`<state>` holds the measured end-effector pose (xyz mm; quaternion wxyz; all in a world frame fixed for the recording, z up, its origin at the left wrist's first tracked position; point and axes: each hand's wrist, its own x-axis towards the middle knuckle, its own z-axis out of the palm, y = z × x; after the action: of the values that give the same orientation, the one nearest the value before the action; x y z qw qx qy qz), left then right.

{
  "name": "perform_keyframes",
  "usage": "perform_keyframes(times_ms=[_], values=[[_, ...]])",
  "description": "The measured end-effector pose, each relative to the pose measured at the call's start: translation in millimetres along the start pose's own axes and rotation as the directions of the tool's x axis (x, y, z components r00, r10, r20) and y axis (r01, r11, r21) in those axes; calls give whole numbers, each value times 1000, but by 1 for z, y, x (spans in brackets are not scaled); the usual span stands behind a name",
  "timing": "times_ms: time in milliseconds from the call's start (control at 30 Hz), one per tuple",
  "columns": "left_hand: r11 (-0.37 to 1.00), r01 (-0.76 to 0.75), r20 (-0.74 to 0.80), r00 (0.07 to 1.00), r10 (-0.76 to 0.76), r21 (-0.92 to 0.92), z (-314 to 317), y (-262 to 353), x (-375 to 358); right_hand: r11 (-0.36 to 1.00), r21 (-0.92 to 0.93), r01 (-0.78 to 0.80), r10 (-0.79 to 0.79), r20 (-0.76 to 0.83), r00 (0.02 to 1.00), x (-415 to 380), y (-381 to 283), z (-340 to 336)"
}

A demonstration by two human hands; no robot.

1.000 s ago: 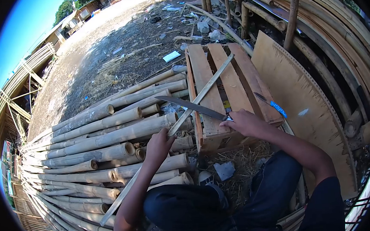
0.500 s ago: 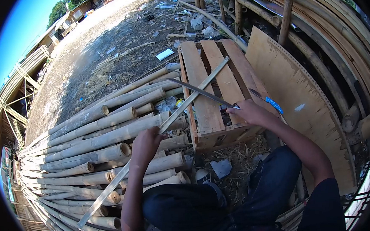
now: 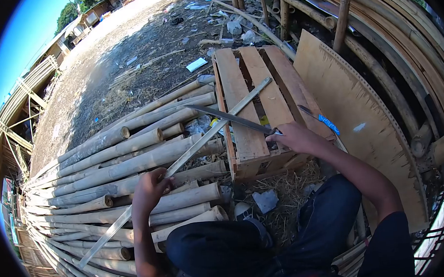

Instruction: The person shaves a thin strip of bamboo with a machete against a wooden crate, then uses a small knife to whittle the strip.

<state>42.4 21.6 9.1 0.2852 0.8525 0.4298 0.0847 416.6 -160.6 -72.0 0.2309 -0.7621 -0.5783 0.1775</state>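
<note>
A long pale bamboo strip (image 3: 194, 149) runs slantwise from over the bamboo pile up across the wooden crate. My left hand (image 3: 151, 190) is closed around its lower half. My right hand (image 3: 295, 137) grips a long-bladed knife (image 3: 231, 118) by its handle, which is mostly covered by the fingers. The blade crosses the strip above the crate's left edge, its tip pointing left. Beneath the strip's upper end sits the slatted wooden crate (image 3: 234, 99). A second knife with a blue-wrapped handle (image 3: 329, 124) lies along the crate's right side.
Stacked bamboo poles (image 3: 117, 187) fill the left, cut ends facing me. A plywood sheet (image 3: 355, 129) leans to the right of the crate, with more poles (image 3: 377, 71) behind it. Litter and a white scrap (image 3: 196, 64) lie on the dirt ahead. My bent knees are below.
My left hand has moved down and left, drawing the bamboo strip with it. The knife has shifted slightly left and its blade lies flatter across the strip.
</note>
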Motion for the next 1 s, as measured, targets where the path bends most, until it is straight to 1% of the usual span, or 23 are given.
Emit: perform_keyframes(times_ms=[67,133,200,233,267,300,333,367,400,433,500,533,567,600,633,667,700,733,800,867,900,967,1000], values=[[1000,-14,10,1000,14,-5,-6,-15,-3,999,-5,-37,37,54,998,-2,-5,-5],[995,0,70,998,-7,99,-19,-33,-12,997,-9,-78,78,115,990,-2,-1,-11],[998,3,62,998,-7,63,-20,-48,-21,936,94,-340,332,86,939,6,19,-25],[1000,7,56,998,-8,23,-21,-49,-21,938,92,-335,329,76,941,7,18,-25],[993,11,54,998,-18,122,-18,-47,-22,917,91,-388,383,69,921,7,16,-24],[994,10,44,999,-15,113,-18,-37,-20,895,86,-438,434,67,899,7,12,-24],[994,-2,26,1000,-1,112,-20,-28,-17,835,214,-507,492,122,862,1,-10,-29],[993,-18,13,1000,17,116,-21,-25,-15,832,215,-511,497,120,860,0,-11,-24],[991,-89,-19,996,91,95,-16,-27,-11,919,131,-371,362,90,928,0,-10,-18],[991,-93,-19,995,95,98,-17,-28,-10,976,41,-216,213,73,974,1,-9,-15],[992,-53,21,998,50,114,-19,-27,-12,981,-7,-196,196,58,979,-1,-7,-18],[993,16,42,999,-21,114,-25,-37,-16,982,-55,-178,181,51,982,-3,-5,-18],[990,83,63,994,-91,116,-35,-52,-20,982,-52,-179,182,59,982,-5,3,-22],[997,27,-1,1000,-27,66,-38,-65,-29,953,21,-301,300,43,953,-4,16,-32],[998,28,-7,1000,-27,63,-35,-72,-30,906,95,-413,412,30,911,-2,16,-40],[995,-47,-18,999,49,88,-30,-79,-29,874,165,-457,458,33,888,-4,12,-43],[987,-117,-26,992,120,109,-27,-77,-29,876,160,-455,455,36,890,-2,4,-43],[990,-67,-3,998,68,122,-29,-70,-27,870,141,-472,465,80,882,-1,-4,-41],[990,-52,0,999,52,131,-26,-60,-22,856,128,-500,487,121,865,-6,-6,-30],[990,-69,-33,997,74,124,-25,-52,-21,980,-66,-186,187,12,982,-1,4,-13],[990,-69,-34,997,73,125,-31,-54,-25,981,-65,-184,185,12,983,1,12,-12],[997,21,-25,999,-20,73,-50,-75,-39,988,-43,-146,140,-120,983,-1,31,-13],[998,-16,-37,999,14,-59,-54,-79,-45,927,100,-361,362,5,932,1,30,-28]])
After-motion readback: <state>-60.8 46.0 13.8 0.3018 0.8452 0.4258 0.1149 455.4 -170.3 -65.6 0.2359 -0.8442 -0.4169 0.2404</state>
